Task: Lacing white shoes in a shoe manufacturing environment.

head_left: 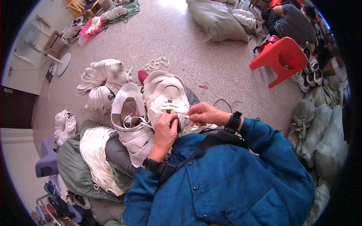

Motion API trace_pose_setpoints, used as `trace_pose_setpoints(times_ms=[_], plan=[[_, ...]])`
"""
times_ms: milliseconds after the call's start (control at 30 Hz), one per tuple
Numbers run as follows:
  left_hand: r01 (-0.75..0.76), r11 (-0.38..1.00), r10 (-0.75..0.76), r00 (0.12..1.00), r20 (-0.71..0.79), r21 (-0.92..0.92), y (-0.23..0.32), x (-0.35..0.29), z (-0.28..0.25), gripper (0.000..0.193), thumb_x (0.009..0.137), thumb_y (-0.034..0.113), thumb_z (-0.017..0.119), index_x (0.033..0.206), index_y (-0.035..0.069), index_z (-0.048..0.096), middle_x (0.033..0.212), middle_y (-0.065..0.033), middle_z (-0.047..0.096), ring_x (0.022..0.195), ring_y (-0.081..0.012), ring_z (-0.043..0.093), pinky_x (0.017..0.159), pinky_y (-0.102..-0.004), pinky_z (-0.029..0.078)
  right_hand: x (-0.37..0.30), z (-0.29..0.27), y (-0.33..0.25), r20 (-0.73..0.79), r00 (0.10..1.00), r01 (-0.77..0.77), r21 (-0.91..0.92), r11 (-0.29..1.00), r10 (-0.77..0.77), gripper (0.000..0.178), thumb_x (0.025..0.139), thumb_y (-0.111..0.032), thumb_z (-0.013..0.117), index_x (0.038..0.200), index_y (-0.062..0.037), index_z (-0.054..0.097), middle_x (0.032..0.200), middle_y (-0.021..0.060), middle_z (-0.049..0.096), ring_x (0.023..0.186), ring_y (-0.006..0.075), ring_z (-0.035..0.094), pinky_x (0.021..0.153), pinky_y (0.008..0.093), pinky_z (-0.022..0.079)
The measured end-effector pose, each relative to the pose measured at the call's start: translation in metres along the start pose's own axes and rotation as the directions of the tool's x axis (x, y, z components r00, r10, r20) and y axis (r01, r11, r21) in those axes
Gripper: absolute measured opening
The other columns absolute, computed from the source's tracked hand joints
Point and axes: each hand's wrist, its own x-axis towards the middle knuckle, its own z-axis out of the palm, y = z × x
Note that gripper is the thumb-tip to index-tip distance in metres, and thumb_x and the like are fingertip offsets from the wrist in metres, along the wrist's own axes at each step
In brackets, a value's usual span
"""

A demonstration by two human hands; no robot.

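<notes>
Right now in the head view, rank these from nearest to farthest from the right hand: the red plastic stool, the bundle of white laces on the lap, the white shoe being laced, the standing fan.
1. White shoe: under the right hand, touching.
2. Bundle of white laces: lower left, on the lap.
3. Red plastic stool: upper right, on the floor.
4. Standing fan: far upper left, by the wall.

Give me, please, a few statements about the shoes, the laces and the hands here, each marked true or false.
1. Both hands, left hand and right hand, pinch a white lace at a white shoe. True.
2. A second white shoe lies on the lap. True.
3. The plastic stool is blue. False: red.
4. The lace bundle lies to the person's right. False: to the left.
</notes>
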Motion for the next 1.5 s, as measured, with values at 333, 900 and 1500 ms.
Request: trace_pose_setpoints(times_ms=[333, 900, 1500], plan=[[0.033, 0.999, -0.032, 0.999, 0.013, -0.030, 0.004, 0.001, -0.001, 0.013, 0.084, 0.003, 0.062, 0.096, 0.000, 0.066, 0.089, -0.0173, 0.063, 0.084, -0.0347, 0.063, 0.075, -0.0410, 0.050, 0.022, 0.002, 0.012, -0.159, 0.942, 0.202, -0.436, 0.877, -0.296, 0.017, 0.092, -0.017, 0.064, 0.090, 0.0002, 0.067, 0.072, -0.0027, 0.060, 0.068, 0.0056, 0.051, 0.059, 0.0280, 0.044], [-0.086, 0.996, 0.085, 0.995, -0.048, -0.024, -0.003, 0.001, 0.007, 0.019, 0.084, -0.001, 0.064, 0.104, 0.000, 0.067, 0.087, -0.0147, 0.062, 0.079, -0.0283, 0.063, 0.072, -0.0357, 0.050, 0.015, 0.019, -0.005, -0.183, 0.794, 0.302, -0.709, 0.637, -0.580, 0.018, 0.086, -0.018, 0.063, 0.084, -0.0015, 0.058, 0.074, 0.0189, 0.062, 0.074, 0.0397, 0.063, 0.064, 0.0468, 0.049], [-0.040, 0.807, 0.025, 0.999, 0.034, 0.589, -0.006, -0.026, -0.080, 0.002, 0.085, 0.007, 0.064, 0.085, 0.005, 0.064, 0.084, -0.0150, 0.058, 0.077, -0.0355, 0.062, 0.066, -0.0446, 0.048, 0.025, 0.026, 0.000, -0.056, 0.784, 0.297, -0.841, 0.453, -0.618, 0.033, 0.079, -0.022, 0.070, 0.095, -0.0018, 0.048, 0.090, 0.0182, 0.058, 0.083, 0.0363, 0.061, 0.071, 0.0432, 0.049]])
